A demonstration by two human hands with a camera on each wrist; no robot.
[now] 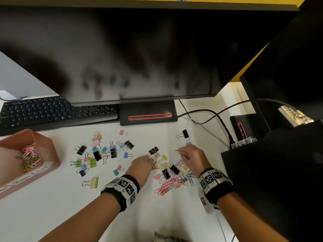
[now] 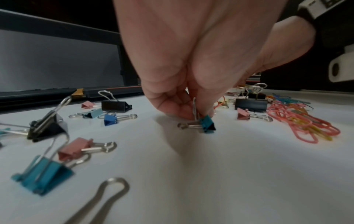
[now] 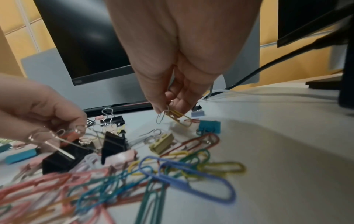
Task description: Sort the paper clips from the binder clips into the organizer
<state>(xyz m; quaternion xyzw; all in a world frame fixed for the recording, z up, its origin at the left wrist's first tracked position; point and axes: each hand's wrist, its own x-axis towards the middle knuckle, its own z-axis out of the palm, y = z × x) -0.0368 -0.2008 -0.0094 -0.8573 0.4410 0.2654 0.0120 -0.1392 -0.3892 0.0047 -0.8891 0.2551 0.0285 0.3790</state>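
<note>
My left hand (image 1: 151, 161) reaches down to the white desk (image 1: 174, 215) and pinches the wire handle of a small teal binder clip (image 2: 207, 124) that touches the surface; its fingertips (image 2: 184, 112) close around the wire. My right hand (image 3: 168, 109) hovers just above the desk and pinches a few paper clips (image 3: 177, 115), yellow and silver. Loose coloured paper clips (image 1: 170, 186) lie in a pile between my wrists. Binder clips (image 1: 104, 152) of several colours are scattered across the middle. The brown organizer (image 1: 52, 154) at the left holds paper clips (image 1: 30, 157).
A large monitor (image 1: 122, 58) overhangs the far side, its base (image 1: 148, 116) just behind the clips. A black keyboard (image 1: 52, 110) lies at the back left. Cables (image 1: 209, 116) and black equipment (image 1: 271, 163) crowd the right side.
</note>
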